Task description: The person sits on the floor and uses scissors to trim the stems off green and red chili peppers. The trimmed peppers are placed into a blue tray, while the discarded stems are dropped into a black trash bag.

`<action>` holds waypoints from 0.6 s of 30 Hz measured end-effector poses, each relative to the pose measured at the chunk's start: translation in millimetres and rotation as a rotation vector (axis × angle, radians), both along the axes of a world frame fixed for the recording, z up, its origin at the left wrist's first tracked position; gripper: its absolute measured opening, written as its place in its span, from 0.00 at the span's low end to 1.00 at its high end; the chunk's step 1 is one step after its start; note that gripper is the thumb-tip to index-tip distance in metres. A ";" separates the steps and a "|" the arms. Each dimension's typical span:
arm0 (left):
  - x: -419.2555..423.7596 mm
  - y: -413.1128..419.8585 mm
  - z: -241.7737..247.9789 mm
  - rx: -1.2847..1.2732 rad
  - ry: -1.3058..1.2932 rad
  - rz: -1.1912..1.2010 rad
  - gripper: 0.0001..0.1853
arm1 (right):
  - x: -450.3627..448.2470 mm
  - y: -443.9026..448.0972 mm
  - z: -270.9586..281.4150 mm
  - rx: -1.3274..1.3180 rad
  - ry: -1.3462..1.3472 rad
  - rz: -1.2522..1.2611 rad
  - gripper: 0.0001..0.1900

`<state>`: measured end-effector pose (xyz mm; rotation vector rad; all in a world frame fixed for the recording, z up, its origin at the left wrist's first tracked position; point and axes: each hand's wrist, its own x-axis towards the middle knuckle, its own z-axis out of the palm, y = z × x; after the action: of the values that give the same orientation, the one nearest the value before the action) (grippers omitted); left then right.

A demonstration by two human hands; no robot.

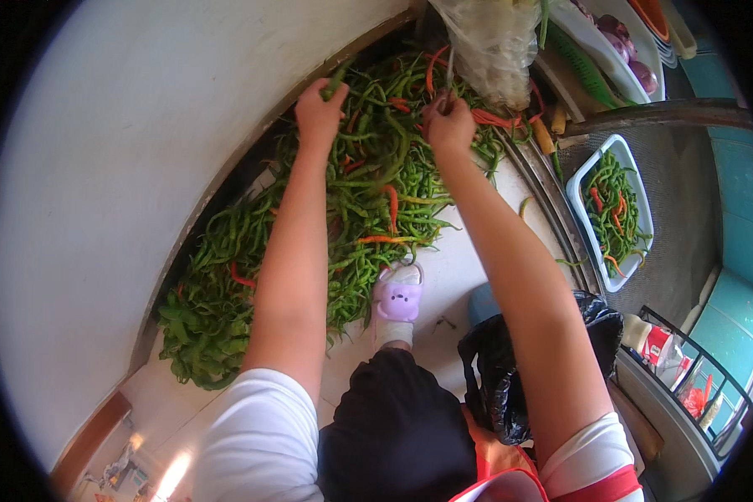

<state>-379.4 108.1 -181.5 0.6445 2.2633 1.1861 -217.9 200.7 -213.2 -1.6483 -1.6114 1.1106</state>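
A large heap of long green chili peppers [364, 207], with some red and orange ones, lies on the tiled floor along the wall. Over its far left part, my left hand [321, 113] grips a green chili pepper [337, 80] between thumb and fingers. My right hand [450, 122] is over the far right part of the heap, its fingertips close together beside a hanging clear plastic bag [499, 53]. What lies between those fingers is too small to tell.
On the right a white tray [572, 188] holds more chilies. A black plastic bag [499, 383] stands by my right arm. My foot in a purple clog [400, 301] touches the heap's near edge. Red onions [641, 75] lie in a white container at the upper right.
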 end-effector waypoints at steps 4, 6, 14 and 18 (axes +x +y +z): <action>5.3 -10.7 12.1 -0.035 0.190 -0.036 0.23 | 28.2 3.0 63.0 0.156 0.030 0.214 0.17; 16.2 -3.0 7.0 -0.269 0.395 -0.185 0.20 | 34.9 4.2 87.5 0.079 0.033 0.316 0.17; 46.9 -28.1 53.9 0.256 -0.064 -0.065 0.13 | 57.3 13.4 98.3 0.011 -0.013 0.605 0.18; 90.0 -63.9 61.0 0.346 -0.007 -0.398 0.17 | 57.5 2.4 121.0 -0.541 0.213 0.749 0.17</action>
<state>-289.5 44.1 -120.5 1.1570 1.8160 1.3727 -160.4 203.2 -92.2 -1.1374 -1.9436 2.1710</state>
